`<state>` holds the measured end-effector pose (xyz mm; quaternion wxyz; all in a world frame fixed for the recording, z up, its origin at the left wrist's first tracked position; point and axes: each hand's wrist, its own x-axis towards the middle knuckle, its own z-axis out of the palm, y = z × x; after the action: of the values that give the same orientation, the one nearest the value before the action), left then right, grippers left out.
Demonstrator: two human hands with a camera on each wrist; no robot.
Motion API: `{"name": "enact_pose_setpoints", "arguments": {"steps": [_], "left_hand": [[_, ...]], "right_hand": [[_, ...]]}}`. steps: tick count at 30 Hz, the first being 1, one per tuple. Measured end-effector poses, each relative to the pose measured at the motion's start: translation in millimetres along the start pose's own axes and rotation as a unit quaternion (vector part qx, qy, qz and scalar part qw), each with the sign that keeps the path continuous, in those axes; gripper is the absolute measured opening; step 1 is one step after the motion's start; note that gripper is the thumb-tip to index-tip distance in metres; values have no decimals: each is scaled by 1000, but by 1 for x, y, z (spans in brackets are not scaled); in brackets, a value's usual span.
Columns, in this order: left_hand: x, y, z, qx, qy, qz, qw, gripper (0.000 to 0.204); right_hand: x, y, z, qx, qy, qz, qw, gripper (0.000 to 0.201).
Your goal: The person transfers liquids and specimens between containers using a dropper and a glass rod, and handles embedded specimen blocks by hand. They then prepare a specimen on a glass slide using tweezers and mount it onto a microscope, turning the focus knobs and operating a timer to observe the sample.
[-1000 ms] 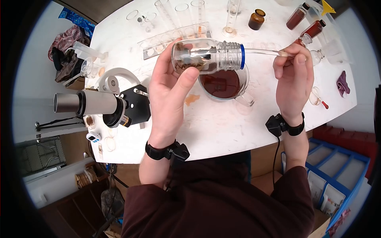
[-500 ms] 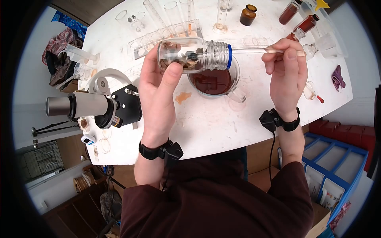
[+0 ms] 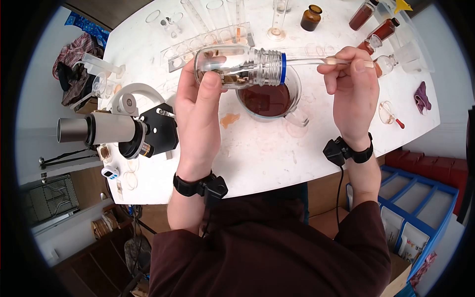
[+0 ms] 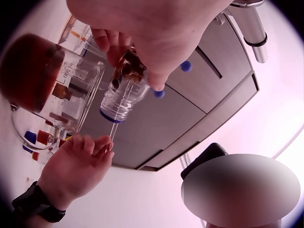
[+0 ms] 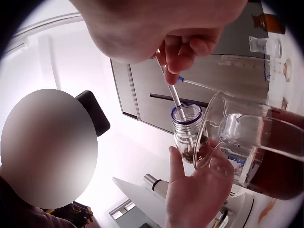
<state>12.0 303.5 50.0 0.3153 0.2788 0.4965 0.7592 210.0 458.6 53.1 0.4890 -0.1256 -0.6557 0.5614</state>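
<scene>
My left hand (image 3: 200, 121) grips a clear glass bottle (image 3: 237, 62) with a threaded neck and a blue rim. Brown, leaf-like pieces lie inside it. In the head view its mouth faces right, toward my right hand (image 3: 354, 106), which pinches a thin clear glass rod (image 3: 302, 61). The right wrist view shows this rod (image 5: 175, 95) reaching through the rim into the bottle (image 5: 186, 126). Below and beside the bottle stands a glass jug (image 3: 298, 118) of dark red-brown liquid; its 500 ml mark appears in the left wrist view.
A microscope (image 3: 116, 129) stands at the left. Behind the bottle is a test tube rack (image 3: 175, 64) with glass tubes. A measuring cylinder (image 3: 276, 32), an amber jar (image 3: 310, 20) and several red-filled bottles (image 3: 383, 29) line the back. A purple cloth (image 3: 422, 96) and a red-tipped dropper (image 3: 400, 123) lie right.
The brown pieces have shifted inside the bottle. The rod and my right hand have moved a little, with the rod still in the bottle's mouth. The head view has swung slightly.
</scene>
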Motion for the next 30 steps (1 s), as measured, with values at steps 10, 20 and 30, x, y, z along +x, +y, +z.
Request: {"name": "enact_pose_setpoints", "arguments": {"steps": [10, 20, 30], "left_hand": [[-3, -1, 0, 25, -35, 12, 999, 65], [1, -5, 1, 11, -14, 37, 999, 71], [4, -2, -1, 33, 1, 36, 999, 59]], "right_hand": [[-2, 2, 3, -14, -18, 3, 1000, 30], [6, 4, -11, 8, 24, 2, 1000, 31], [6, 5, -12, 57, 68, -41, 995, 31]]}}
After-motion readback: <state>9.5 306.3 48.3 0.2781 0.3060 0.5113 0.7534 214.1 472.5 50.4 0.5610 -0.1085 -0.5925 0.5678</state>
